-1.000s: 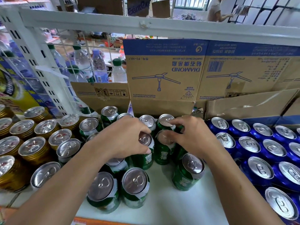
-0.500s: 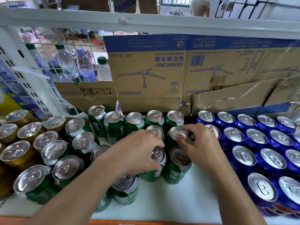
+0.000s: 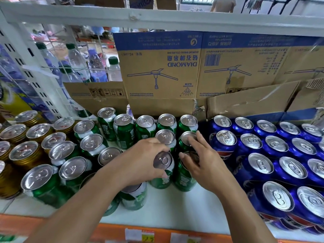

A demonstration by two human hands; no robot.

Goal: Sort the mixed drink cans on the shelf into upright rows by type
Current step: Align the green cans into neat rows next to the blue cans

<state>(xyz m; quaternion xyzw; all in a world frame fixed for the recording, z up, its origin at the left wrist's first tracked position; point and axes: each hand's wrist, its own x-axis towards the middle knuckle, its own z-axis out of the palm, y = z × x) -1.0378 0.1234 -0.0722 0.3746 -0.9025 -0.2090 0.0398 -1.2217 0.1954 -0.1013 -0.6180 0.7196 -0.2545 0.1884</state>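
Several upright green cans (image 3: 145, 130) stand in the middle of the white shelf (image 3: 184, 209). My left hand (image 3: 142, 162) grips the top of one green can (image 3: 163, 172) in the front of a column. My right hand (image 3: 201, 162) holds the neighbouring green can (image 3: 184, 178) by its top, with fingertips reaching onto the can behind it (image 3: 187, 139). Gold cans (image 3: 24, 155) fill the left side and blue cans (image 3: 277, 148) fill the right, all upright.
Cardboard boxes (image 3: 157, 72) stand behind the cans. Water bottles (image 3: 78, 64) show behind a white wire rack (image 3: 40, 71) at the back left. An upper shelf rail (image 3: 157, 18) crosses the top. An orange price strip (image 3: 157, 234) runs along the front edge.
Both hands have kept hold of green cans in the middle columns. The view has shifted, and the two front cans now stand side by side behind one another's rows.
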